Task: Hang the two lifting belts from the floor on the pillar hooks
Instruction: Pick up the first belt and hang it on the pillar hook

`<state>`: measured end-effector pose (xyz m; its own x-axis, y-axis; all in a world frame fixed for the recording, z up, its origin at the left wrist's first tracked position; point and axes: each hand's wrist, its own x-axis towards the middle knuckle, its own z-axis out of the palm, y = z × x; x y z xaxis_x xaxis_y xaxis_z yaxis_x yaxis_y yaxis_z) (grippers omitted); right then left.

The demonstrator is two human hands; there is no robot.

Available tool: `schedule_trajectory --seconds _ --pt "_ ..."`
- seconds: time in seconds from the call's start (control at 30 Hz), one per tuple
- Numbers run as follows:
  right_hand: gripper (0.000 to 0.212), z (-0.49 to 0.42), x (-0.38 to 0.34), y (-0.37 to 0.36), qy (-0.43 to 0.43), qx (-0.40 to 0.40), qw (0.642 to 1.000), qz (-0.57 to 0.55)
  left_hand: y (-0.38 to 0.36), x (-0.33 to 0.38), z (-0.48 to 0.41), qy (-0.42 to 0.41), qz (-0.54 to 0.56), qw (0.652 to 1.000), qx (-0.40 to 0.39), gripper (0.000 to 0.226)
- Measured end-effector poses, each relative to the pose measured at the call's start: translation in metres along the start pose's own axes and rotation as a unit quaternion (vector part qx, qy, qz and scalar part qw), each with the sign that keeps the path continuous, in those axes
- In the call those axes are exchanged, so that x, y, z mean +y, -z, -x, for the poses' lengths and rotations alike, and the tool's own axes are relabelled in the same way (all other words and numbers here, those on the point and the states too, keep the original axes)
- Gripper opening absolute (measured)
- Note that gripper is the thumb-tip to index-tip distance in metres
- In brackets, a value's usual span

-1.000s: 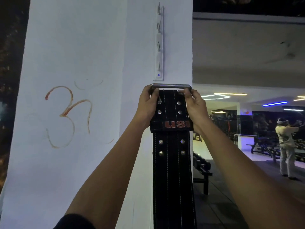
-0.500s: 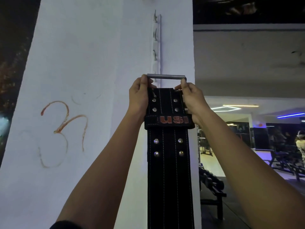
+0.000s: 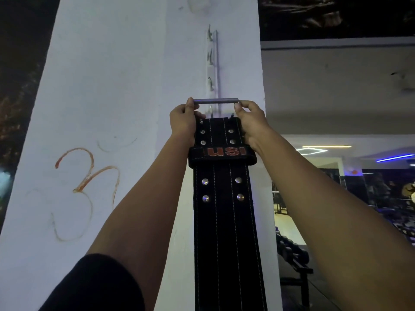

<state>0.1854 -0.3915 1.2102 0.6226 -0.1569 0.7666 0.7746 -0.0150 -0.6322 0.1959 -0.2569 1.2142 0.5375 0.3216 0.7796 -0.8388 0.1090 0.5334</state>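
- A black stitched leather lifting belt [image 3: 226, 221] with round metal rivets is held upright against the white painted pillar [image 3: 116, 108].
- Its grey metal buckle bar [image 3: 216, 101] is pinched by the left hand [image 3: 183, 124] and right hand [image 3: 252, 124], just below the hook rail [image 3: 212, 63].

belt [image 3: 224, 221] before pillar [image 3: 134, 86] | buckle bar [image 3: 215, 101] below hook rack [image 3: 213, 61] | hands flank buckle

One lifting belt [image 3: 224, 221], two hands, three visible hooks [image 3: 210, 84]
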Motion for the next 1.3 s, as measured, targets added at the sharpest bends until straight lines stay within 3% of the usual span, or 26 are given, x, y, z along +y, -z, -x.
schedule_trajectory --seconds 0.07,0.27,0.47,0.57,0.67,0.77,1.0,1.13,1.3 --pt "0.008 0.001 0.004 -0.001 -0.002 0.017 1.0 -0.015 0.002 -0.005 -0.001 0.007 -0.006 1.0 0.005 0.03" --pt "0.038 0.019 0.017 -0.003 -0.023 0.036 0.999 -0.034 0.009 -0.017 0.006 0.02 -0.014 1.0 0.004 0.027" --pt "0.025 0.042 0.026 0.0 -0.044 0.036 0.998 -0.006 0.025 -0.016 0.021 0.034 -0.025 0.997 -0.068 0.018" --pt "0.031 0.055 0.035 0.004 -0.059 0.021 0.998 -0.009 0.038 -0.022 0.035 0.031 -0.042 0.993 -0.107 0.011" --pt "0.033 0.073 0.044 0.007 -0.072 0.026 0.997 -0.013 0.052 -0.029 0.056 0.05 -0.045 0.99 -0.126 0.025" --pt "0.018 0.097 0.048 0.012 -0.096 0.034 0.995 -0.022 0.065 -0.035 0.084 0.066 -0.053 0.986 -0.142 0.024" --pt "0.011 0.175 0.059 0.018 -0.148 0.053 0.987 -0.039 0.095 -0.053 0.158 0.159 -0.033 0.98 -0.117 0.032" --pt "0.032 0.228 0.071 0.024 -0.206 0.077 0.976 -0.012 0.113 -0.053 0.213 0.212 -0.047 0.97 -0.108 0.032" --pt "0.031 0.296 0.078 0.033 -0.278 0.074 0.958 0.013 0.139 -0.052 0.28 0.298 -0.037 0.947 -0.117 0.035"
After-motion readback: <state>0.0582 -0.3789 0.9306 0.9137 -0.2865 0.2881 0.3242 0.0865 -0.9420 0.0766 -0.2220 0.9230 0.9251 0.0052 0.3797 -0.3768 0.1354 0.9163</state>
